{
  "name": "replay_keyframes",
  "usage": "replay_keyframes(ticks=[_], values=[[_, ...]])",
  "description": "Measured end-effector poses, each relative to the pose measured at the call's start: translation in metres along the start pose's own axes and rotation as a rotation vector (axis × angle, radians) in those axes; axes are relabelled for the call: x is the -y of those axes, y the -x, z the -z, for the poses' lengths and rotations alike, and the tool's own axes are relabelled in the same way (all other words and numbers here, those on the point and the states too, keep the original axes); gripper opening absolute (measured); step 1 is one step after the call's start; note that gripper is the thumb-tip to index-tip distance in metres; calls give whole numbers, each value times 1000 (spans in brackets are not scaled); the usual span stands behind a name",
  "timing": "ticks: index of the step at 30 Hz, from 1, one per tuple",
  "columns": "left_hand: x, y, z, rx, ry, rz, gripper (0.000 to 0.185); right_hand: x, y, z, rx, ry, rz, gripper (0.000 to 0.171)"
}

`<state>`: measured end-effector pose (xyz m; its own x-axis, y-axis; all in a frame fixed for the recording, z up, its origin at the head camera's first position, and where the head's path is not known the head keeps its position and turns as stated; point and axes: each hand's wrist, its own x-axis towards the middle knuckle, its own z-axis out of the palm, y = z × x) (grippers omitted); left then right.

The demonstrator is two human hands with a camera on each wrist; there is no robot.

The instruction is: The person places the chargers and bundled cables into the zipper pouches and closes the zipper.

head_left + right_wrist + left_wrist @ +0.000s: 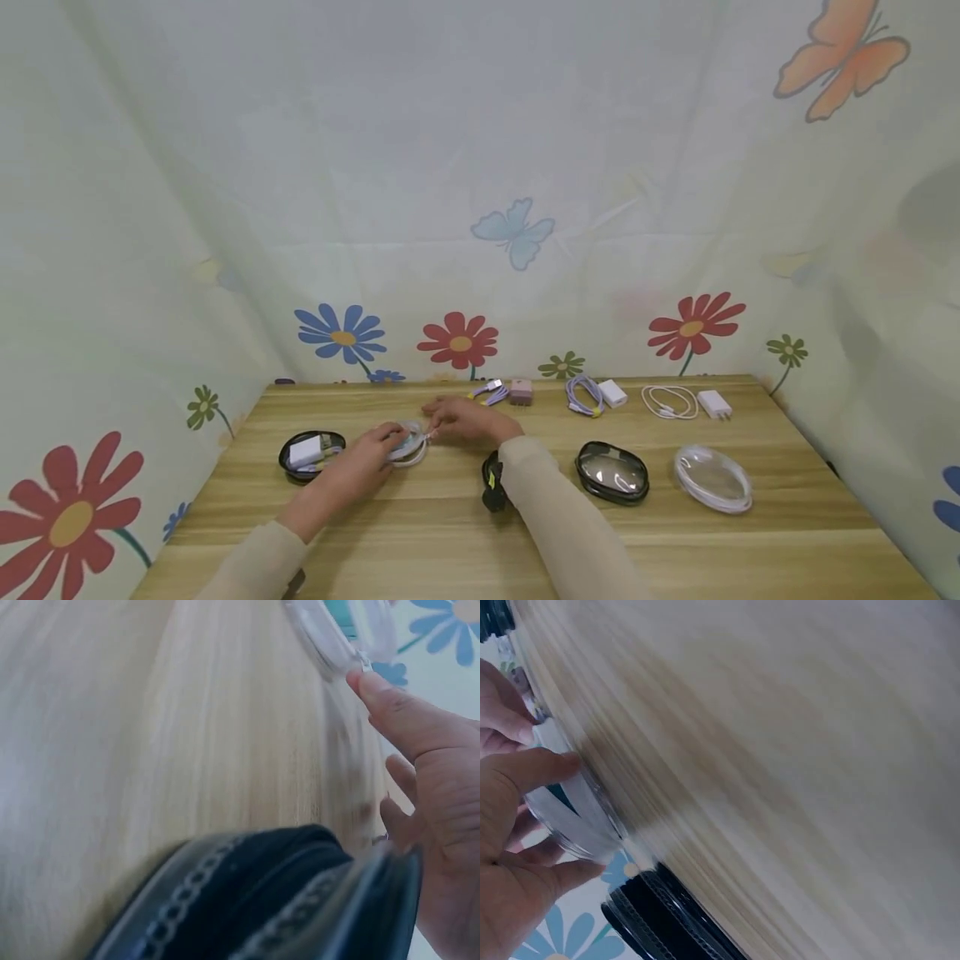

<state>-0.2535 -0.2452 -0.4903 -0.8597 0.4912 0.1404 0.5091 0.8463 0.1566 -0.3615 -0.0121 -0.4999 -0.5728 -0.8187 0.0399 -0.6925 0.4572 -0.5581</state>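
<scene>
A small clear zip case (pixel 409 451) with white edging lies on the wooden table, something teal showing inside it. My left hand (pixel 351 468) grips its near left side, thumb on one face and fingers on the other, as the left wrist view shows. At the case's right edge, my right hand (pixel 471 419) pinches the zipper pull (pixel 365 664) between thumb and forefinger. Left of the left hand sits an open black case (pixel 282 460) holding a white charger (pixel 305 451) and a purple cable. Another black case (pixel 492 493) is partly hidden by the right sleeve.
Along the back lie a purple cable (pixel 495 395), a pink charger (pixel 521 392), a coiled purple cable (pixel 577 403), a white charger (pixel 612 393), a white cable (pixel 651 403) and another white charger (pixel 714 404). A black-edged case (pixel 611 472) and a white-edged case (pixel 712 477) are at right.
</scene>
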Motion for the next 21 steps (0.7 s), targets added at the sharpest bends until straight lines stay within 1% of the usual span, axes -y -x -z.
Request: replay_keyframes(ticks=[3,6,9,14,18,21], values=[[-3,-1,-1,-9,-28,22,60,0,-3,-2,-11,93,-32,18],[-5,-3,-2,-37,-59,22,59,2,-2,-2,-12,151,-22,18],[-7,-5,-4,-50,-102,24,58,5,1,-1,-9,152,13,15],[-12,-6,-8,-61,-154,26,58,3,5,0,4,115,50,13],[-15,-4,-11,-104,-219,21,57,4,4,1,11,134,69,13],[-17,-3,-13,-134,-269,25,55,10,4,2,17,159,58,13]])
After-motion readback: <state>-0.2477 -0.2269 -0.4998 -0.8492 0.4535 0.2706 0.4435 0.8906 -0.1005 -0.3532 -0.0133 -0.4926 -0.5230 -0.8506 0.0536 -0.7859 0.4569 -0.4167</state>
